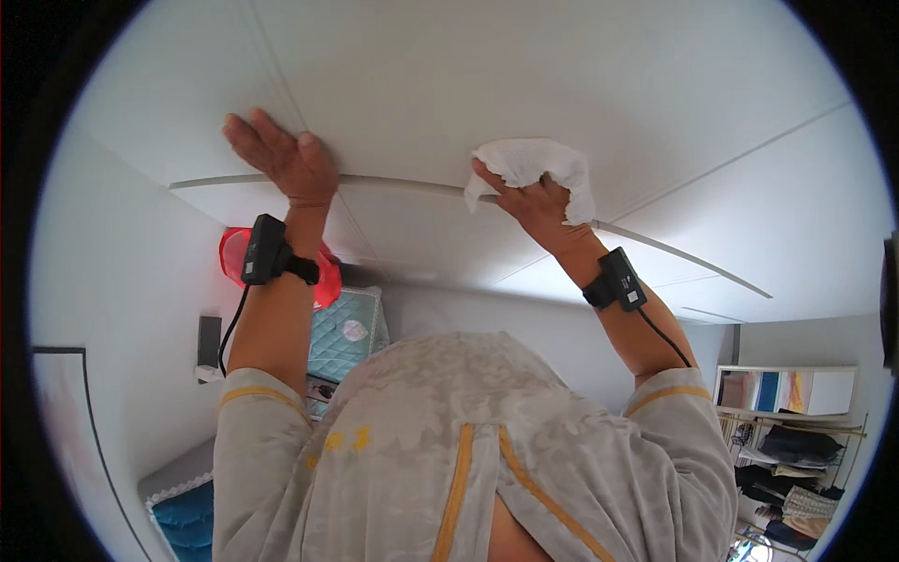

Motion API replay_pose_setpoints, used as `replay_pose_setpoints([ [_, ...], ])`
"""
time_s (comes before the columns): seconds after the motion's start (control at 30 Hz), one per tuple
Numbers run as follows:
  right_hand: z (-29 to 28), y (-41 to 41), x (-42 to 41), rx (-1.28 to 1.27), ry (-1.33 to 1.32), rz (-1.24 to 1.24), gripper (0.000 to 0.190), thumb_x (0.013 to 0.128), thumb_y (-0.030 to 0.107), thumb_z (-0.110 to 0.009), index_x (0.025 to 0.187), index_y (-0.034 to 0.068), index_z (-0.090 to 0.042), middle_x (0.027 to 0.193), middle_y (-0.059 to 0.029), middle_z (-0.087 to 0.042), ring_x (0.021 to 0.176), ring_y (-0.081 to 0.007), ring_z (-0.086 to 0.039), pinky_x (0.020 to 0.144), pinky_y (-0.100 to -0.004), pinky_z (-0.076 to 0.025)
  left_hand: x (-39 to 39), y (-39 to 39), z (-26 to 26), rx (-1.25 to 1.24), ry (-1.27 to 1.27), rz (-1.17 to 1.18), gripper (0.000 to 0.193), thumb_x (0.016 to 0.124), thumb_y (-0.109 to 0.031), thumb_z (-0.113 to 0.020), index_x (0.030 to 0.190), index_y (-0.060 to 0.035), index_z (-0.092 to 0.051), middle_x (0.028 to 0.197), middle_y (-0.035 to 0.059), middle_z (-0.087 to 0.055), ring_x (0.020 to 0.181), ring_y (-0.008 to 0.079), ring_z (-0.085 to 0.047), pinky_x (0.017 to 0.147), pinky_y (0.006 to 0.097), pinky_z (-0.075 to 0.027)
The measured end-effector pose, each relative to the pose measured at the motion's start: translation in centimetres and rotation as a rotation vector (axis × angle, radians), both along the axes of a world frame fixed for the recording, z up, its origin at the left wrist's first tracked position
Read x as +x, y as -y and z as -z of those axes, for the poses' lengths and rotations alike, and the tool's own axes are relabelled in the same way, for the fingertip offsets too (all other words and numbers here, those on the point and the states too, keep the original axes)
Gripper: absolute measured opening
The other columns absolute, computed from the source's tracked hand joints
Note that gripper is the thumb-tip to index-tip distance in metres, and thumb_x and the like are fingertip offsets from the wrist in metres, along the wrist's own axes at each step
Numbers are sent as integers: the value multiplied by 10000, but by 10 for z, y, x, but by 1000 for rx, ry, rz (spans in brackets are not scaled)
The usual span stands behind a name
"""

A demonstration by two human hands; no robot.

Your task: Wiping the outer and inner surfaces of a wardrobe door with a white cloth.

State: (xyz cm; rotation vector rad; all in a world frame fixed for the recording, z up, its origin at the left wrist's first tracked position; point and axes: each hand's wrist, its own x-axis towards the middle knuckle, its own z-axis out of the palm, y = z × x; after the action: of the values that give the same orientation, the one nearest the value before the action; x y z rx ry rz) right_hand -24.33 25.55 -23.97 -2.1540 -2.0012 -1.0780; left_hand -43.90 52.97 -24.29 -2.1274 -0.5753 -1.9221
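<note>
Pale panels with thin seams fill the upper view, with a long grey strip running across them. My left hand lies against a panel at the strip, fingers apart and holding nothing. To the right, my right hand presses a crumpled white cloth onto the panel just over the strip. The cloth wraps about the fingers and hides some of them. Each forearm bears a strapped black device with a cable.
A red plastic item and a teal quilted cover are beyond my left forearm. At lower left are a framed picture and a blue cushioned piece. A rack with folded clothes stands at lower right.
</note>
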Motion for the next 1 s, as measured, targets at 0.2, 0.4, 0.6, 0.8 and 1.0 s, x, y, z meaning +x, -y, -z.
replay_pose_setpoints([
  [0.2, -26, -81, -54, 137, 67, -270, 516, 809, 174, -645, 1311, 235, -542, 1131, -64, -617, 914, -165, -599, 841, -345, -520, -11, 10, -5, -121, -66, 75, 663, 947, -325, -344, 1507, -77, -89, 1561, 194, 5, 1429, 399, 31, 1128, 537, -10],
  [0.4, -40, -158, -107, -15, -1692, -953, 296, 928, 12, -517, 1215, 84, -535, 1168, -79, -546, 1024, -162, -544, 879, -304, -487, -30, 17, -11, -328, -105, 410, 582, 959, -308, -330, 1480, -63, -245, 1571, 163, -25, 1445, 348, 21, 1146, 477, -19],
  [0.6, -57, -118, -99, 81, -1380, -816, 313, 941, 67, -532, 1252, 99, -507, 1218, -101, -535, 1070, -185, -549, 872, -319, -494, -39, 22, -20, -339, -34, 539, 596, 1003, -405, -299, 1446, -6, -301, 1571, 131, -49, 1451, 289, -28, 1152, 448, -82],
  [0.8, 23, -45, -1, 232, -195, -305, 506, 834, 33, -530, 1304, 220, -523, 1316, 82, -503, 1205, -117, -483, 1035, -286, -394, -18, 53, -60, -109, -129, 309, 609, 1003, -412, -251, 1450, 1, -274, 1545, 211, -78, 1430, 370, -31, 1133, 505, -65],
  [1.0, 37, 22, 45, 131, -150, -304, 381, 875, 66, -524, 1241, 165, -570, 1240, -6, -563, 1096, -164, -557, 959, -297, -448, 8, 84, -92, 83, -117, 407, 612, 1004, -412, -270, 1465, -13, -224, 1550, 195, 9, 1428, 373, -20, 1129, 518, -91],
])
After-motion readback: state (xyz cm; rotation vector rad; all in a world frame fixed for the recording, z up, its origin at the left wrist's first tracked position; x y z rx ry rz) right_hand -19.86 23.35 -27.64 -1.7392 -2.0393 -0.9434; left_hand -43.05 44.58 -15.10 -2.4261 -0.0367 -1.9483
